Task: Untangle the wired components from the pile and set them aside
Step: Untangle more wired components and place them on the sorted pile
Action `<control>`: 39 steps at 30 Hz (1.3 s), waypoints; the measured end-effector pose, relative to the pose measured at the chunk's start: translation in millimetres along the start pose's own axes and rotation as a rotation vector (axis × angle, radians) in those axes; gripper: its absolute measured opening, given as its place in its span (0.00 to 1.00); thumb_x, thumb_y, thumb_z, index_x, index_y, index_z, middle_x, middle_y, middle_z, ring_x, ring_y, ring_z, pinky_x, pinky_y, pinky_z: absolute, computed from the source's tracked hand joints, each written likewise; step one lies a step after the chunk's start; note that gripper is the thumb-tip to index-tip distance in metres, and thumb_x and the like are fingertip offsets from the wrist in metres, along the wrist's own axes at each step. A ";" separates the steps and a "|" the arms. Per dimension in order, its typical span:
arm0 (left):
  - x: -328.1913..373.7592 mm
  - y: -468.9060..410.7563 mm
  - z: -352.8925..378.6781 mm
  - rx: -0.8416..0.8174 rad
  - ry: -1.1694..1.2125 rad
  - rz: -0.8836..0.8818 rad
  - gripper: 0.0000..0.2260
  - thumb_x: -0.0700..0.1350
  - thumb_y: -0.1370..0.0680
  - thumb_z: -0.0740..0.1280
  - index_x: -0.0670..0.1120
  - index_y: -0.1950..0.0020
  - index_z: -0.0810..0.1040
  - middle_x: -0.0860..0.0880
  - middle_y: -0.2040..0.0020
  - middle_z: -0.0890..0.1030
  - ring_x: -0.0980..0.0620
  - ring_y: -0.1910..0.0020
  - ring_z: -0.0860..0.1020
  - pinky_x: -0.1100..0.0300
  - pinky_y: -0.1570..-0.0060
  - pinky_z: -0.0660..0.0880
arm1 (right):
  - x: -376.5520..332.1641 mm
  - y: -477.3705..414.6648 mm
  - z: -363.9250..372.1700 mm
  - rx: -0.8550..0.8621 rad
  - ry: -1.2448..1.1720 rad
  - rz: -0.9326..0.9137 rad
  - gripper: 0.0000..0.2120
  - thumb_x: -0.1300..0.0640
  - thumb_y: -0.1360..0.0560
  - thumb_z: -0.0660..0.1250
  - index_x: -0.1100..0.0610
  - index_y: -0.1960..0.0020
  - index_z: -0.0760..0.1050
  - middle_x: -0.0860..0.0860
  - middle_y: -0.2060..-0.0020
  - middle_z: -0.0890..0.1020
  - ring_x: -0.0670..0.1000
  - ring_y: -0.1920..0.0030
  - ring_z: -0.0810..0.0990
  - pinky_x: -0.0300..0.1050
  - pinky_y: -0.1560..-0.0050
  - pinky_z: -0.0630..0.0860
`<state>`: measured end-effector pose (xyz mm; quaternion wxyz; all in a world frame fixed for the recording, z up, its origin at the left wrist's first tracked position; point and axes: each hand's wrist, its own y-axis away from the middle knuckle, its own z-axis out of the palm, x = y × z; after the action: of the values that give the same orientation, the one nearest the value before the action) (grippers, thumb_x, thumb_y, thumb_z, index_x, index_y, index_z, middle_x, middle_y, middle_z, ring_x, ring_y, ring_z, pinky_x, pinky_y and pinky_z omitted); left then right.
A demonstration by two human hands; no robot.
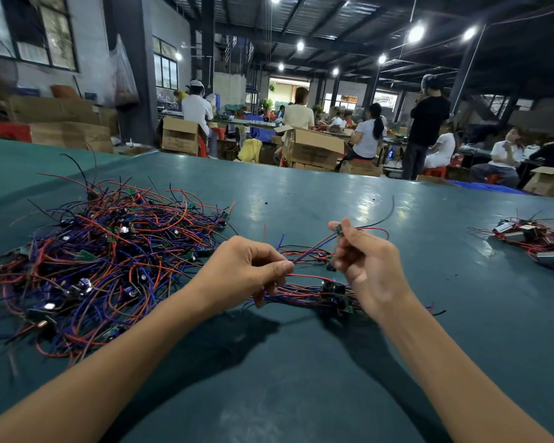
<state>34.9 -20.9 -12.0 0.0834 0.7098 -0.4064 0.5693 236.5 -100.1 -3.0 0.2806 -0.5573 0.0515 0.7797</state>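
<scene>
Left forearm (125, 356) and right forearm (445, 362) come in low over the green worktop (301, 378), and both hands meet in the middle. Right hand (370, 262) first: thumb and forefinger pinch a little board (339, 230), lifted above the rest, with a black lead arcing away beyond the grip and a red loop beside it. Left hand (247, 266) now: fingers curled, thumb pressed down on a few wires (311, 249) that run straight across to the right grip. That looks like the point of it: one grip anchors the strands while the other holds the board high, so the leads draw taut and slip free of their neighbours. Directly beneath both grips lies a bundle (317, 294) of boards and wires laid roughly parallel, with the boards gathered under the right grip. I read that as the set-aside lot, though whether any strand joins what is held is hard to tell. Out beyond the left grip sprawls the big pile (103, 251), red, blue and black all knotted, with plenty left in it. Far off past the right grip sits another heap (538, 239) near the worktop's edge. My call: early going, one piece nearly clear.
</scene>
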 end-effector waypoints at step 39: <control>1.5 2.6 -1.9 0.294 0.009 0.326 0.08 0.41 0.23 0.73 0.43 0.44 0.84 0.50 0.65 0.83 0.53 0.71 0.78 0.58 0.68 0.77 | 5.2 23.4 24.7 -0.221 -0.051 0.004 0.09 0.59 0.28 0.72 0.62 0.50 0.86 0.57 0.62 0.84 0.53 0.64 0.84 0.44 0.63 0.80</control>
<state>31.8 -22.3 -10.9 -0.1123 0.6366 -0.4282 0.6315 203.0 -108.0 -3.8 0.2171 -0.5648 -0.0410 0.7951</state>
